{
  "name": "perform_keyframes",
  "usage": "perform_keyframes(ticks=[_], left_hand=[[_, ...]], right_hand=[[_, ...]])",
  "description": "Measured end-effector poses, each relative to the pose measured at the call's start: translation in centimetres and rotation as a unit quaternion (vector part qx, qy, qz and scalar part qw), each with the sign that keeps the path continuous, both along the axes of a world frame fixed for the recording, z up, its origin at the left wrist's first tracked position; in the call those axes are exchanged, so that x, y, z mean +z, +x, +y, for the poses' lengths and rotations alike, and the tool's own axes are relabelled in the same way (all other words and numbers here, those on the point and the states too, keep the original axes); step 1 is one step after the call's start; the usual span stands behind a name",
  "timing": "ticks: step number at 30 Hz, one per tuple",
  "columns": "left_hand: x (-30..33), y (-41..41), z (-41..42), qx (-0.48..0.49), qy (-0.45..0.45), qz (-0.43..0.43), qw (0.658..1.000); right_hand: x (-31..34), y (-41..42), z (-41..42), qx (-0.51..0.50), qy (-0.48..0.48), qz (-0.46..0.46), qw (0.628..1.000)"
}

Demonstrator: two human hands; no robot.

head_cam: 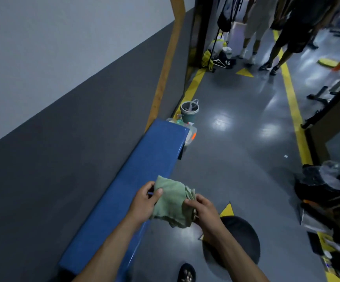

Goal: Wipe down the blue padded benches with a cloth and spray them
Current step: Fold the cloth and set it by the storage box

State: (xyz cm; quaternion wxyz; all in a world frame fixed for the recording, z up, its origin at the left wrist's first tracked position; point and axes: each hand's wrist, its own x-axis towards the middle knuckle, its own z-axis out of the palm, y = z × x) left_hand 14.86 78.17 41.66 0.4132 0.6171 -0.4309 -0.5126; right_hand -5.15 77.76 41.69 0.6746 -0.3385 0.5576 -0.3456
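Observation:
A long blue padded bench (pixel 144 169) runs along the grey wall, from the lower left up toward the middle. Over its near edge I hold a folded pale green cloth (pixel 170 202) in both hands. My left hand (pixel 145 202) grips the cloth's left side, thumb on top. My right hand (pixel 204 210) pinches its bunched right end. A bottle with a green cap (pixel 179 119) stands on the floor just past the bench's far end.
A grey bucket (pixel 189 111) and a white container (pixel 190 135) sit beyond the bench's far end. People's legs (pixel 274 47) stand up the aisle between yellow floor lines. Bags and clutter (pixel 327 192) pile at the right. A dark round object (pixel 240 241) lies on the floor near my foot.

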Motion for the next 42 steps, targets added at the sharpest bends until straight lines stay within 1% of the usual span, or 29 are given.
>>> perform_keyframes(ticks=[3, 8, 14, 20, 24, 29, 34, 37, 40, 42], left_hand=[[0.2, -1.3, -5.4, 0.035, 0.003, 0.016, 0.999], [0.0, -2.2, -14.1, 0.061, 0.012, 0.045, 0.997], [-2.6, -2.5, -27.0, -0.003, 0.003, 0.044, 0.999], [-4.2, -3.8, -40.4, -0.082, -0.003, 0.042, 0.996], [-4.9, -4.9, -48.3, -0.096, 0.022, 0.050, 0.994], [-7.5, -6.6, -58.1, -0.112, 0.050, 0.066, 0.990], [-10.1, -9.6, -68.3, -0.071, 0.048, 0.063, 0.994], [-11.3, -11.7, -73.2, -0.052, 0.077, 0.059, 0.994], [-12.3, -13.3, -75.9, -0.008, 0.117, 0.046, 0.992], [-13.2, -13.6, -76.7, 0.032, 0.123, 0.042, 0.991]], right_hand=[[0.5, -1.2, -6.6, 0.015, 0.006, 0.020, 1.000], [0.0, -1.1, -16.2, 0.027, -0.007, 0.050, 0.998], [-2.0, -0.1, -29.4, 0.004, -0.023, 0.071, 0.997], [-1.4, 0.2, -41.8, -0.018, 0.005, 0.028, 0.999], [-1.6, -1.1, -49.3, -0.013, 0.009, 0.028, 0.999], [-4.2, -3.2, -60.4, -0.018, -0.012, 0.071, 0.997], [-8.4, -7.4, -73.3, 0.011, -0.003, 0.075, 0.997], [-10.6, -10.1, -80.0, 0.053, -0.018, 0.111, 0.992], [-12.6, -12.1, -85.1, 0.094, -0.011, 0.140, 0.986], [-13.5, -12.9, -87.8, 0.117, -0.013, 0.154, 0.981]])
